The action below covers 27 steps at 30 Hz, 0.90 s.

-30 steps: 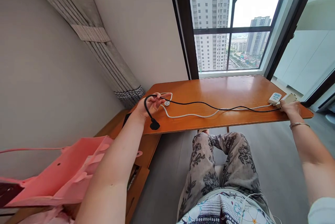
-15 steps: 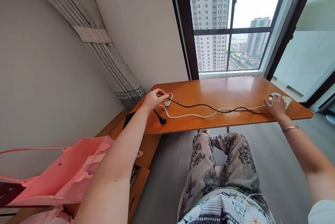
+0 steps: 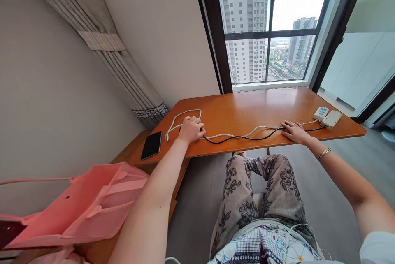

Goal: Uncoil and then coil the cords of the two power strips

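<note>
My left hand (image 3: 191,129) is closed over the cords at the left part of the wooden table; a black cord (image 3: 228,140) runs out from under its fingers, and the black plug is hidden there. A white cord (image 3: 177,118) loops to the left of this hand and runs on rightward beside the black one. My right hand (image 3: 294,131) lies flat across both cords near the table's front edge, fingers stretched out. Right of it, a white block (image 3: 321,112) and a cream-coloured block (image 3: 331,119) sit at the cords' ends.
A dark phone or tablet (image 3: 151,145) lies on the left end of the wooden table (image 3: 265,107). A pink bag (image 3: 92,202) stands at the lower left. Beyond the table are a window (image 3: 268,35) and a tied curtain (image 3: 123,62).
My left hand has come down and nearer, closing over the cords and covering the plugs. My right hand has left the blocks and slid left, now flat on the cords.
</note>
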Each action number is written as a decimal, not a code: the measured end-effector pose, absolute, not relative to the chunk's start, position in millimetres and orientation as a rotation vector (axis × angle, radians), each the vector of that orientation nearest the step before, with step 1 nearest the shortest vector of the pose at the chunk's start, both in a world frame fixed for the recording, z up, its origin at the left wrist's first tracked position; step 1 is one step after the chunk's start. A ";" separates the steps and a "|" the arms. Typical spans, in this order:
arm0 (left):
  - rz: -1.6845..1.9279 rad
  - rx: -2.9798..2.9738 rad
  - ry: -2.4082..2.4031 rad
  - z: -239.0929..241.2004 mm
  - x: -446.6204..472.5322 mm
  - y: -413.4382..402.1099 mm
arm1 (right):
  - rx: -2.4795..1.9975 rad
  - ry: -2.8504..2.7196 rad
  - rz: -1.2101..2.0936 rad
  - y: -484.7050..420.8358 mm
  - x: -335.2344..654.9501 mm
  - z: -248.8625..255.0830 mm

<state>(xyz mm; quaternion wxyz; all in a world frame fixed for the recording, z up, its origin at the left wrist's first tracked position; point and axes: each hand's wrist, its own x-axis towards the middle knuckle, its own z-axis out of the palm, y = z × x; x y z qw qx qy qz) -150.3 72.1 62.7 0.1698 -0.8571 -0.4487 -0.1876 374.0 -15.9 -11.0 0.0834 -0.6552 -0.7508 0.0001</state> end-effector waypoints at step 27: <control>-0.855 -2.139 -1.754 12.1 -150.5 60.7 | -1.679 -2.003 0.057 -14.8 389.6 -9.9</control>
